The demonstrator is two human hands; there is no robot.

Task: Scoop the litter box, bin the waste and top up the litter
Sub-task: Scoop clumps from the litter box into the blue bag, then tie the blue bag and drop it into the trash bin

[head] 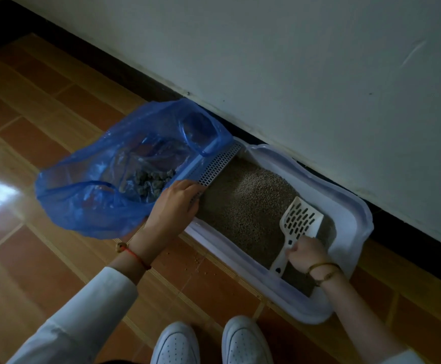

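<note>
A white litter box [350, 206] full of brown pellet litter [248, 195] lies on the floor against the wall. My right hand [307, 253] grips the handle of a white slotted scoop [299, 219], whose blade rests on the litter near the box's right end. A blue plastic bag [103, 185] stands open at the box's left end, with grey clumps of waste [148, 181] inside. My left hand [177, 203] holds the bag's edge against the box's perforated white grate [220, 162].
The white wall [319, 61] and its dark skirting run right behind the box. A few stray pellets [201, 261] lie on the brown tiled floor in front of it. My two white shoes [209, 342] stand at the bottom edge.
</note>
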